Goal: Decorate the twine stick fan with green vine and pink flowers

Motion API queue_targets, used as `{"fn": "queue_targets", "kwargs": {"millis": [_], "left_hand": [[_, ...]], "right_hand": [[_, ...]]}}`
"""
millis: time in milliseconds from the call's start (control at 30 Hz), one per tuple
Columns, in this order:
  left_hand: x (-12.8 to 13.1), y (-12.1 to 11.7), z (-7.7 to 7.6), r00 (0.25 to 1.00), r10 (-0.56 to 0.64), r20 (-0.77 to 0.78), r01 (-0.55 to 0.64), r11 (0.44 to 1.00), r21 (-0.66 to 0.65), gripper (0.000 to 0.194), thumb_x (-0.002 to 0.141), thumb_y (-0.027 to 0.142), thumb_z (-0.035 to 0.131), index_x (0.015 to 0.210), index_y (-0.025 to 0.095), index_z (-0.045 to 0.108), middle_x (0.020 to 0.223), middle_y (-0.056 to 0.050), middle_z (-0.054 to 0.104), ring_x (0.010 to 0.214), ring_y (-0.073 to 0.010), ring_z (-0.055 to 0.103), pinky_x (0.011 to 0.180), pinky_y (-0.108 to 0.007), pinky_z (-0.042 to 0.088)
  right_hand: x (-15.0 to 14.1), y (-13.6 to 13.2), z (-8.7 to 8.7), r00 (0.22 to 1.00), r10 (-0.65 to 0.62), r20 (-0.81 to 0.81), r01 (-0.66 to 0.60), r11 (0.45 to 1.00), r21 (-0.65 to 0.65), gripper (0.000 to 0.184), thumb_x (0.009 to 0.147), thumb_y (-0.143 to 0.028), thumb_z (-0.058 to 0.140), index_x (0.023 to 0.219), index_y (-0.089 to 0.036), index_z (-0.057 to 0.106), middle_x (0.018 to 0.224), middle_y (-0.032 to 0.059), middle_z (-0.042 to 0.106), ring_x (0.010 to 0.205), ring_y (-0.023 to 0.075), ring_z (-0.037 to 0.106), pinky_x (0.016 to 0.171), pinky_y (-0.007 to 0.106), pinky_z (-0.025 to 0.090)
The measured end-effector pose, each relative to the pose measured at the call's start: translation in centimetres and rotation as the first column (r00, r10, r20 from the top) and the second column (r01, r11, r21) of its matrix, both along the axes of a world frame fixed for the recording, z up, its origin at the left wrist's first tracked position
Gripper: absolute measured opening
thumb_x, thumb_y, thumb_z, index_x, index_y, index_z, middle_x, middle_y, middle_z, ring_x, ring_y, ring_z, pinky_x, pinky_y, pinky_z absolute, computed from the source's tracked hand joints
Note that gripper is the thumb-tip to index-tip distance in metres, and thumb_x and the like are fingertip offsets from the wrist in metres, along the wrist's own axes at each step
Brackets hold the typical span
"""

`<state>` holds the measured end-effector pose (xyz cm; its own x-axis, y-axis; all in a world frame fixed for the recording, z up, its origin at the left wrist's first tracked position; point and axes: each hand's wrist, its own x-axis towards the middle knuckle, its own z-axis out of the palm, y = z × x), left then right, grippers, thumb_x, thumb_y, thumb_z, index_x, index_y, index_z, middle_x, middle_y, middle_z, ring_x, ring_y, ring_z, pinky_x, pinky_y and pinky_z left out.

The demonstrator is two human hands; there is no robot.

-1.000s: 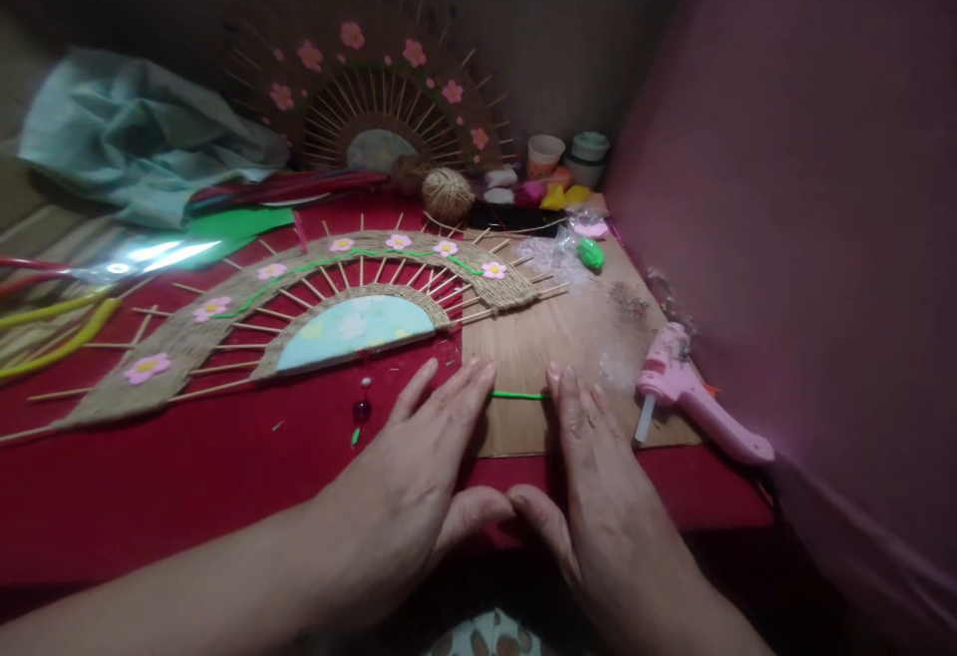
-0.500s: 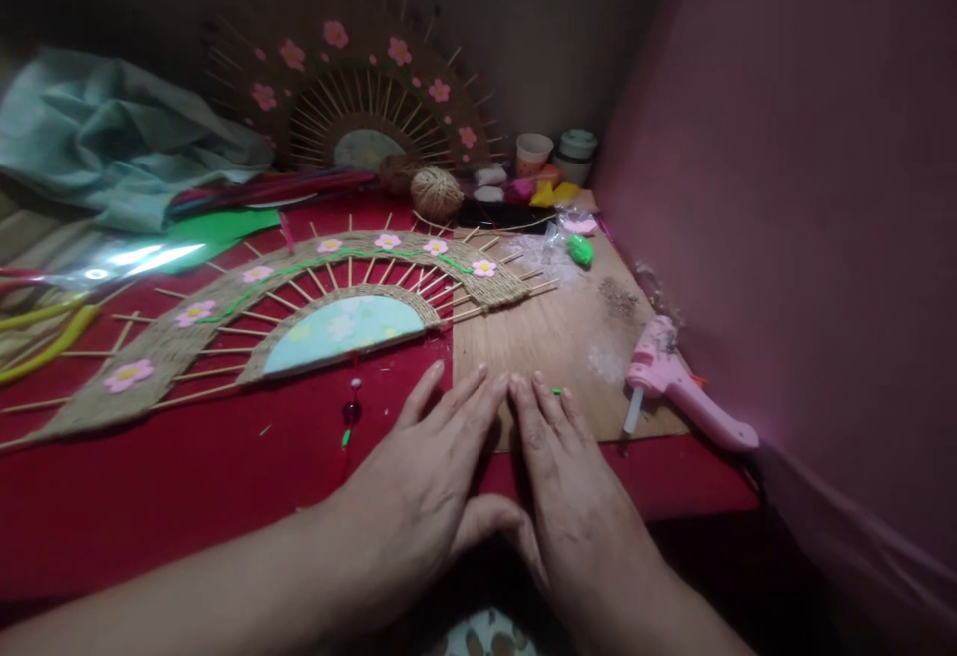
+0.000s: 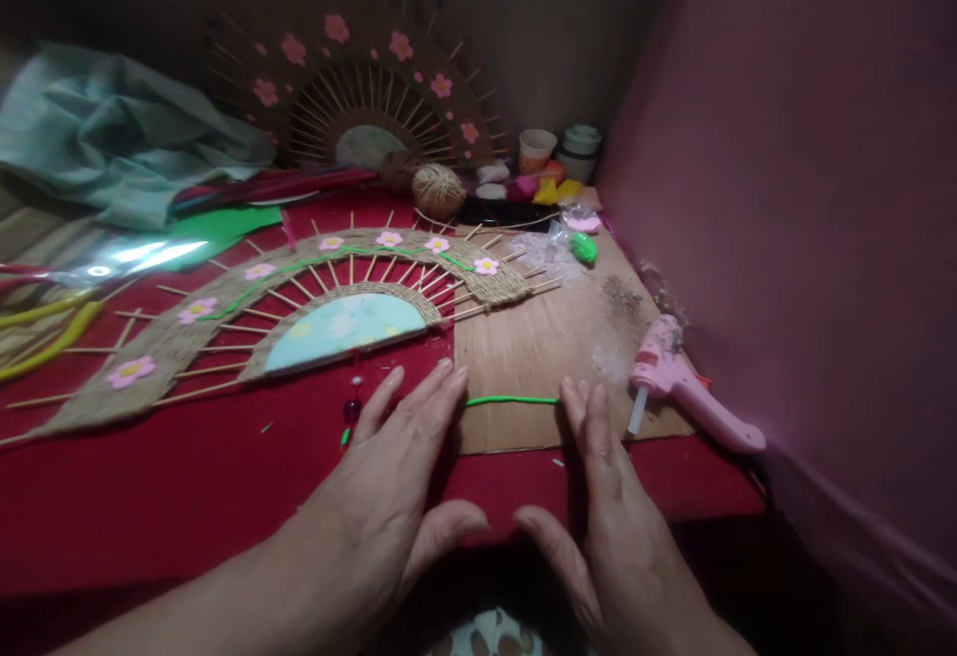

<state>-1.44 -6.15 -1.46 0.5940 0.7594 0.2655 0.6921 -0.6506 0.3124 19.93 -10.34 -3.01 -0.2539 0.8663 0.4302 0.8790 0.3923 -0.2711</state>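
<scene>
A thin green clay strand (image 3: 512,400) lies across the wooden board (image 3: 515,347). My left hand (image 3: 400,457) rests with outstretched fingers over the strand's left end, its thumb apart. At the strand's other end, my right hand (image 3: 609,477) touches it with straight fingers, thumb spread away. Both ends of the strand run under the fingers. Beyond my left hand lies a woven twine fan (image 3: 224,287) on thin sticks, with pink flowers, a wavy green line and a light blue half-round centre. A beaded red string (image 3: 352,411) hangs from its lower edge.
A pink glue gun (image 3: 665,367) lies at the board's right edge. A green clay lump (image 3: 582,248), a twine ball (image 3: 438,190) and a paper cup (image 3: 536,150) stand farther back. Another flowered fan (image 3: 359,88) leans at the rear. Left are a pale blue cloth (image 3: 112,138) and yellow-handled scissors (image 3: 52,337).
My hands have moved apart, left hand to the left and right hand to the right. The green strand, mostly covered before, now shows stretched between them.
</scene>
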Motion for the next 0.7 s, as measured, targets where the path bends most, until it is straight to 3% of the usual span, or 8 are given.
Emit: {"fn": "queue_targets", "kwargs": {"millis": [133,267,467,600,700], "left_hand": [[0.1,-0.3,0.1,1.000,0.009,-0.015,-0.009,1.000,-0.007,0.077,0.091,0.057,0.032,0.147,0.012,0.005,0.146,-0.017,0.036,0.137,-0.0260,0.029,0.114,-0.047,0.013],[0.9,-0.6,0.2,0.998,-0.045,-0.047,0.047,0.998,0.045,0.077,0.090,0.057,0.036,0.146,0.010,0.009,0.145,-0.017,0.039,0.139,-0.0244,0.026,0.115,-0.045,0.011],[1.1,0.0,0.0,0.993,-0.074,-0.087,0.078,0.995,0.055,0.083,0.090,0.058,0.034,0.147,0.010,-0.002,0.142,-0.019,0.042,0.137,-0.0266,0.030,0.113,-0.049,0.015],[0.4,1.6,0.0,0.994,-0.043,-0.100,0.044,0.999,0.008,0.080,0.091,0.057,0.032,0.148,0.015,-0.005,0.148,-0.018,0.031,0.139,-0.0277,0.023,0.113,-0.050,0.018],[0.2,1.9,0.2,0.997,-0.014,-0.075,0.014,1.000,-0.002,0.079,0.091,0.058,0.030,0.148,0.014,-0.003,0.150,-0.018,0.028,0.140,-0.0280,0.020,0.113,-0.051,0.015]], "right_hand": [[-0.2,0.1,-0.4,0.999,-0.034,0.001,0.033,0.998,0.056,0.072,0.092,-0.035,0.044,0.145,0.002,0.012,0.143,0.0265,0.035,0.136,0.0330,0.028,0.097,0.052,0.044],[-0.2,0.1,-0.9,0.998,-0.017,0.068,0.012,0.997,0.071,0.077,0.092,-0.038,0.044,0.145,0.005,0.008,0.138,0.0309,0.040,0.134,0.0371,0.032,0.095,0.056,0.045],[-0.3,1.1,-1.0,0.986,-0.019,0.168,0.006,0.997,0.078,0.080,0.092,-0.047,0.039,0.143,0.008,0.013,0.136,0.0342,0.042,0.131,0.0402,0.034,0.096,0.056,0.045],[-0.3,2.5,-0.6,0.981,-0.029,0.191,0.010,0.995,0.098,0.081,0.090,-0.053,0.038,0.139,0.010,0.025,0.135,0.0353,0.042,0.132,0.0412,0.032,0.099,0.056,0.042],[-0.3,2.5,-0.4,0.984,-0.026,0.175,0.009,0.995,0.099,0.079,0.091,-0.052,0.039,0.139,0.010,0.026,0.137,0.0353,0.039,0.133,0.0404,0.031,0.099,0.055,0.042]]}}
